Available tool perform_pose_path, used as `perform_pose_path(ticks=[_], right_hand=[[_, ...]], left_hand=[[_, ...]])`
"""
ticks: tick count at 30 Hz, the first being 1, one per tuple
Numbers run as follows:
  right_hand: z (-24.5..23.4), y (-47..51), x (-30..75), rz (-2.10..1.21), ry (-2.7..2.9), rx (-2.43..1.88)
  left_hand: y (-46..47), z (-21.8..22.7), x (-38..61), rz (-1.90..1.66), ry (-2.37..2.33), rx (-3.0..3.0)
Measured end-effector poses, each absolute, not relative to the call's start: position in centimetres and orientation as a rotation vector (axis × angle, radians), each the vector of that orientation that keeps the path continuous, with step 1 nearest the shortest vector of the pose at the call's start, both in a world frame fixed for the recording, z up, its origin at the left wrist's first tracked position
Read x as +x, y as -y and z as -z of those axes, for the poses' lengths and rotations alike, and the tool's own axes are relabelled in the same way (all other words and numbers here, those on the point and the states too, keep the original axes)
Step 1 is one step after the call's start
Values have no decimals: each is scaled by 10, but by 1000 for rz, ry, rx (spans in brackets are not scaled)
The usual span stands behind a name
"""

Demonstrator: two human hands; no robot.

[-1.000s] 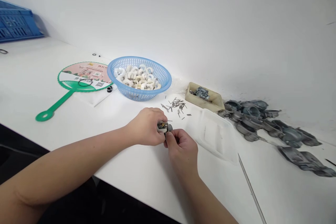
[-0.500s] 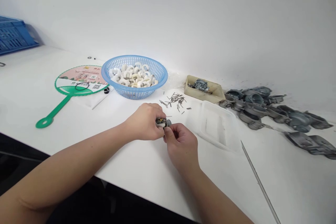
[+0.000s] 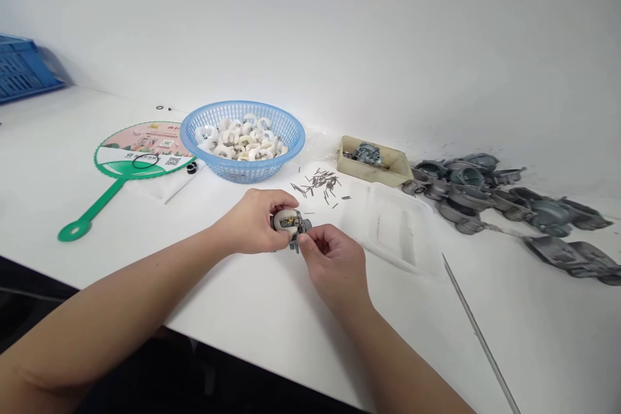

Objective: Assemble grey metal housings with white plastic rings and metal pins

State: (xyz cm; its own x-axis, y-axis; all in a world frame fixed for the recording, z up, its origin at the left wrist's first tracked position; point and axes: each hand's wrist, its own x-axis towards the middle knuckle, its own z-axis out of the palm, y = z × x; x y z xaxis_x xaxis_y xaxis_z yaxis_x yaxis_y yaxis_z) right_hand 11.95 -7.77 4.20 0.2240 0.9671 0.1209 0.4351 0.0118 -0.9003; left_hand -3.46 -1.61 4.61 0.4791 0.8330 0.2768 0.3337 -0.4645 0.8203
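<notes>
My left hand (image 3: 252, 221) is closed around a small grey metal part with a white ring (image 3: 290, 222) fitted on it, held just above the white table (image 3: 72, 168). My right hand (image 3: 334, 265) pinches at the part's right side with thumb and forefinger; what the pinch holds is too small to make out. A scatter of thin metal pins (image 3: 320, 182) lies just beyond the hands. Behind them stands a blue basket (image 3: 291, 136) with several white rings.
A beige tray (image 3: 392, 171) with metal parts and a pile of grey castings (image 3: 504, 204) sit at the right. A clear plastic lid (image 3: 395, 226) lies near my right hand, a thin metal rod (image 3: 480, 336) further right. A green fan (image 3: 121, 168) lies left, a blue crate (image 3: 24, 68) far left.
My left hand has turned the part so the white ring faces up. Both hands have stayed together; the view shifted slightly.
</notes>
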Motion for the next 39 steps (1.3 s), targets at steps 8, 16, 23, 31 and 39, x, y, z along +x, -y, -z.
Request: perform_pose_path(ticks=[8, 16, 23, 31, 39], right_hand=[[-46, 76, 121, -772, 1286, -1568], [-46, 78, 118, -765, 1222, -1622], [-44, 80, 119, -722, 1263, -1609], [-43, 81, 119, -731, 1276, -1605], [-42, 80, 119, -702, 1282, -1598]], left_hand=[[17, -43, -34, -978, -946, 2102], [23, -42, -29, -1034, -971, 2193], [25, -41, -28, -1025, -1008, 2191], [27, -43, -29, -1018, -1062, 2230], [27, -45, -28, -1073, -1073, 2299]])
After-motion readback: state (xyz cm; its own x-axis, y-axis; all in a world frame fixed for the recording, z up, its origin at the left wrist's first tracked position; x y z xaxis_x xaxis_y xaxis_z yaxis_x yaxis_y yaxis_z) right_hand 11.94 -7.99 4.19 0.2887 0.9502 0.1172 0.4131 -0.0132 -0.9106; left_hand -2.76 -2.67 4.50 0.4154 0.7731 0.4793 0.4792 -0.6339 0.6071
